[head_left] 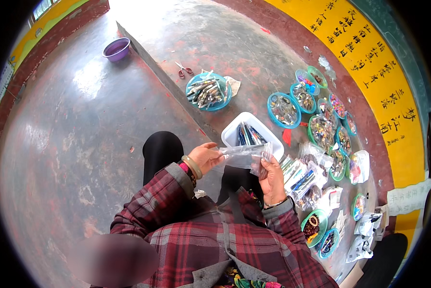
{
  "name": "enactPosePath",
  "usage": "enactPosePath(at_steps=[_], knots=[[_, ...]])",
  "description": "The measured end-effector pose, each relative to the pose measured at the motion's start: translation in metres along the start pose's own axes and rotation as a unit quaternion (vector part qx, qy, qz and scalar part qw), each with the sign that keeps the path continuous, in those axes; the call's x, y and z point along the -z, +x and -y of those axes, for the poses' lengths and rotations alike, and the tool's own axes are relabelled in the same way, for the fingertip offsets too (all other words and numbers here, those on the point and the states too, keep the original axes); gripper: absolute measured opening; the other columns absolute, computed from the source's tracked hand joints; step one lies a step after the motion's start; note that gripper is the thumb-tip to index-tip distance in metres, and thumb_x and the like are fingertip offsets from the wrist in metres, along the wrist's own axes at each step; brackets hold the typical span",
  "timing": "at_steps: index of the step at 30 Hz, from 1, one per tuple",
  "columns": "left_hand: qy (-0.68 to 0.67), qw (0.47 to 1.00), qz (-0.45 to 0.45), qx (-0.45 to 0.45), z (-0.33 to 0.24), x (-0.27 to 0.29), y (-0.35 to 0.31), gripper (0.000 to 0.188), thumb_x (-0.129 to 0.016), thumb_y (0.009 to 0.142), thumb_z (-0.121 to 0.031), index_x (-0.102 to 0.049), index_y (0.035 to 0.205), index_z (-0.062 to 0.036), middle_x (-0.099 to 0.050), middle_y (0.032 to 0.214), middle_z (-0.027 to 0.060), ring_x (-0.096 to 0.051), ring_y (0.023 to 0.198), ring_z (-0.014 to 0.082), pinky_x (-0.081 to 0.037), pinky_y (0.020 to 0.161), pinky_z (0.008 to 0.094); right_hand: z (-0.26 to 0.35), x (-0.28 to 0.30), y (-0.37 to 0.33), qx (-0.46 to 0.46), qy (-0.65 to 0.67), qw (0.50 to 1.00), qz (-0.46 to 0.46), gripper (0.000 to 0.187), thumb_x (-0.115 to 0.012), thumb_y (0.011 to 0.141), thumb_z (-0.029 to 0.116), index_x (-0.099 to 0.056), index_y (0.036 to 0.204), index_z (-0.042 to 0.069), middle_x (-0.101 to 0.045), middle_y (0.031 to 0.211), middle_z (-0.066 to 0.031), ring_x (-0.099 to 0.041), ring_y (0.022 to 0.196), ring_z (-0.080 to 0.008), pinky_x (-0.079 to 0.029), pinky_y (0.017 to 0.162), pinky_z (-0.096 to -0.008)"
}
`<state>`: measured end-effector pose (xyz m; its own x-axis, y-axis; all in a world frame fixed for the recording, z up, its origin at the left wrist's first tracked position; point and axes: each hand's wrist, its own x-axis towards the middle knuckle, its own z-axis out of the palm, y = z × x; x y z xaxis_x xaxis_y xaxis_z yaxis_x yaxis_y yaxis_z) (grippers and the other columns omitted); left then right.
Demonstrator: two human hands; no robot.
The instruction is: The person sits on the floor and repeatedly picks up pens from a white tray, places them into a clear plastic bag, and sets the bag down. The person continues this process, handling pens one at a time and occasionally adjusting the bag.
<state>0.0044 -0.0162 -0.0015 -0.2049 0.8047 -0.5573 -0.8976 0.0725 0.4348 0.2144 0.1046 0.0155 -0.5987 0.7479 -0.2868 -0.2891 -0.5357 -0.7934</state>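
A clear plastic bag (pixel 242 150) is stretched between my two hands, above my lap. My left hand (pixel 205 157), with a pale bangle at the wrist, pinches the bag's left end. At the other end, my right hand (pixel 272 180) grips the bag between thumb and fingers. Whether anything lies inside the bag is hard to make out. Just beyond it stands a white plastic tub (pixel 244 120) holding several pens (pixel 250 134), partly covered by the bag.
Farther off is a blue basket (pixel 229 98) full of pens, with red-handled scissors (pixel 182 72) beside it. Baskets of small trinkets (pixel 283 109) crowd the right, near bagged pens (pixel 304 180). A purple basin (pixel 116 50) sits past the floor's step edge (pixel 150 67).
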Motion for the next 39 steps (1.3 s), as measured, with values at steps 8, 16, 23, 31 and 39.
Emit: enactPosePath(at_steps=[8, 16, 23, 31, 39], knots=[[-0.002, 0.996, -0.017, -0.083, 0.002, 0.003, -0.001, 0.062, -0.05, 0.085, 0.009, -0.021, 0.138, -0.0008, -0.054, 0.107, 0.018, -0.059, 0.085, 0.0222, -0.052, 0.075, 0.0297, 0.0, -0.002, -0.012, -0.065, -0.042, 0.997, -0.012, 0.022, -0.055, 0.087, 0.001, -0.055, 0.108, -0.004, -0.064, 0.097, -0.0154, -0.065, 0.086, -0.0246, -0.056, 0.076, -0.0358], [0.021, 0.994, -0.07, -0.077, 0.002, 0.002, -0.004, 0.074, -0.05, 0.08, 0.013, -0.013, 0.142, -0.0011, -0.047, 0.111, 0.0201, -0.057, 0.089, 0.0265, -0.052, 0.076, 0.0325, -0.001, 0.003, -0.009, -0.074, -0.032, 0.997, -0.011, 0.018, -0.057, 0.085, 0.0, -0.059, 0.103, -0.004, -0.065, 0.093, -0.0137, -0.065, 0.086, -0.0254, -0.057, 0.075, -0.0365], [-0.046, 0.997, -0.068, -0.005, 0.023, 0.012, -0.003, 0.038, -0.052, 0.082, 0.01, -0.038, 0.118, 0.0089, -0.055, 0.099, 0.0174, -0.061, 0.089, 0.0283, -0.053, 0.081, 0.0328, 0.009, -0.001, -0.018, -0.014, -0.061, 0.998, 0.027, 0.018, -0.053, 0.084, -0.006, -0.062, 0.099, -0.004, -0.066, 0.091, -0.0118, -0.065, 0.085, -0.0204, -0.052, 0.08, -0.0317], [0.035, 0.991, 0.094, 0.088, 0.045, 0.017, -0.024, 0.023, -0.052, 0.089, 0.002, -0.053, 0.109, 0.0138, -0.06, 0.109, 0.0162, -0.059, 0.1, 0.0205, -0.049, 0.092, 0.0265, 0.022, 0.017, -0.038, 0.002, -0.007, 0.999, 0.05, 0.028, -0.046, 0.08, -0.009, -0.064, 0.1, -0.003, -0.067, 0.096, -0.0107, -0.063, 0.088, -0.0182, -0.049, 0.084, -0.0311], [0.052, 0.984, 0.079, 0.149, 0.063, 0.019, -0.036, 0.019, -0.054, 0.088, 0.001, -0.056, 0.103, 0.0127, -0.062, 0.101, 0.0145, -0.062, 0.093, 0.0205, -0.052, 0.086, 0.026, 0.019, 0.025, -0.053, 0.012, 0.017, 0.997, 0.068, 0.024, -0.047, 0.081, -0.007, -0.064, 0.098, -0.003, -0.067, 0.098, -0.0142, -0.064, 0.092, -0.0228, -0.049, 0.087, -0.0349]])
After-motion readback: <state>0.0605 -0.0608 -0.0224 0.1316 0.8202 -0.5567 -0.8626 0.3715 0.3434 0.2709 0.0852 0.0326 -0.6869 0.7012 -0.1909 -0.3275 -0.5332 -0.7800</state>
